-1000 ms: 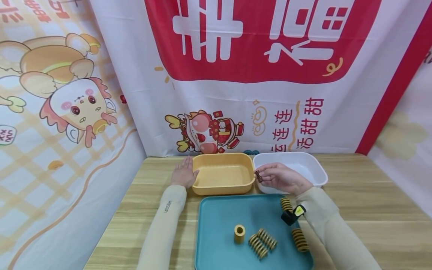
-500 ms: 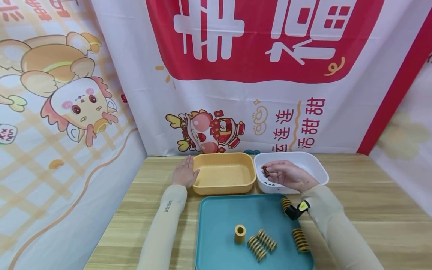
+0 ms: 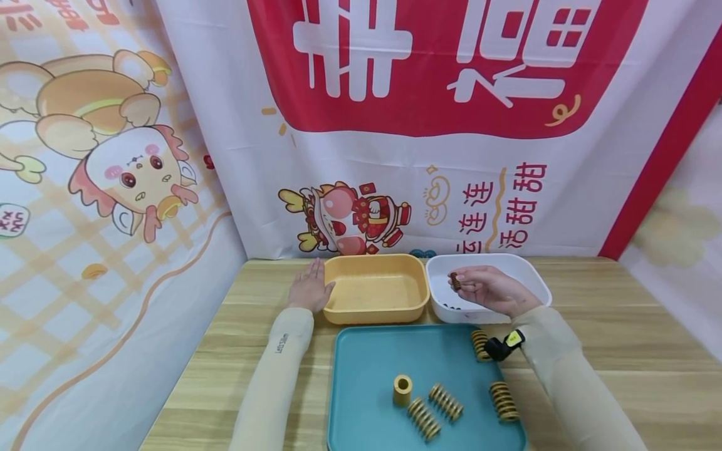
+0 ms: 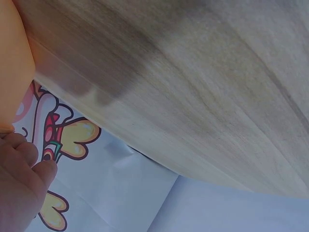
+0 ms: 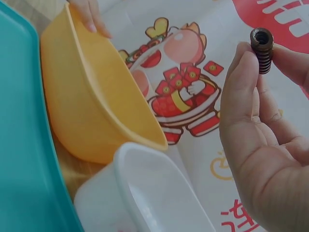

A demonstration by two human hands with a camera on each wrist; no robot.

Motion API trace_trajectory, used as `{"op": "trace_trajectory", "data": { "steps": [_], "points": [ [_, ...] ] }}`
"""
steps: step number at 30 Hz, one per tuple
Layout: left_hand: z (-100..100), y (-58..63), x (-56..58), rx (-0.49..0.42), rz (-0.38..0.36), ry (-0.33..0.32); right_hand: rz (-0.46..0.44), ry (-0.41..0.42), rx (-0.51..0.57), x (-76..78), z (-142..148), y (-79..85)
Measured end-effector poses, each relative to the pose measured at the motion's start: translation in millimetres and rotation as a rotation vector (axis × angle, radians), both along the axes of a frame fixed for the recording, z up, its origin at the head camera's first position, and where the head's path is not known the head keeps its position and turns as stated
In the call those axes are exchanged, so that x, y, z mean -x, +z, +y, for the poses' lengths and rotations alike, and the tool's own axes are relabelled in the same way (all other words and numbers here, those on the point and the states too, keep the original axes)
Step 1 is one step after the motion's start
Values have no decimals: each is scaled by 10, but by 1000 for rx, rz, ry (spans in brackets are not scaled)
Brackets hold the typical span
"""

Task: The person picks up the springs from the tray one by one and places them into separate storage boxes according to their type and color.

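My right hand (image 3: 496, 291) pinches a small dark brown coil spring (image 3: 455, 281) between thumb and fingertips, held over the left part of the white bin (image 3: 527, 282). In the right wrist view the spring (image 5: 263, 55) stands nearly upright, its hollow end facing the camera. Several small dark things (image 3: 451, 307) lie in the bin below. My left hand (image 3: 307, 289) rests at the left rim of the yellow bin (image 3: 375, 316), fingers straight and pointing forward, thumb at the edge. Only part of that hand (image 4: 21, 179) appears in the left wrist view, beside the bin's wall.
A teal tray (image 3: 378, 360) sits in front of the bins. On it are an upright gold tube-like piece (image 3: 402, 391), two gold springs lying mid-tray, and thicker springs (image 3: 504, 401) along the right edge. A printed cloth (image 3: 254, 188) hangs behind the wooden table (image 3: 225, 351).
My right hand has carried the small spring rightward, from the gap between the bins to over the white bin. One gold spring on the tray has shifted left, away from its neighbour.
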State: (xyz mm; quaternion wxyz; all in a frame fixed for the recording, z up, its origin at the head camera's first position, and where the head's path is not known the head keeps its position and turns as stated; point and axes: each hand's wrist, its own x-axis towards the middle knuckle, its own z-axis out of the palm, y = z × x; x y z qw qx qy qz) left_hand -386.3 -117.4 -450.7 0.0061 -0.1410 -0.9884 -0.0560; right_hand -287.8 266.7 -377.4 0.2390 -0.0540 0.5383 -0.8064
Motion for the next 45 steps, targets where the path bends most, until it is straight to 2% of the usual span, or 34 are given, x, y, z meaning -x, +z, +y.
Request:
{"op": "trace_trajectory", "data": {
  "steps": [6,17,25,34,37,42,45],
  "points": [
    [0,12,-2,-1,-1,-1,-24,-59,-51,24,88,-10],
    [4,33,-8,3,-17,4,-52,-114,-118,104,252,-49],
    [10,22,10,10,-5,6,-73,-137,-146,152,350,-89],
    [16,31,0,23,-28,6,-122,-159,-189,211,461,-143],
    [11,37,-8,23,-29,7,-77,-162,-338,236,462,-169],
    [10,41,-11,25,-31,6,45,-160,-816,310,403,-288],
    [10,35,-16,25,-29,10,76,-174,-1037,380,349,-395]
  ]
}}
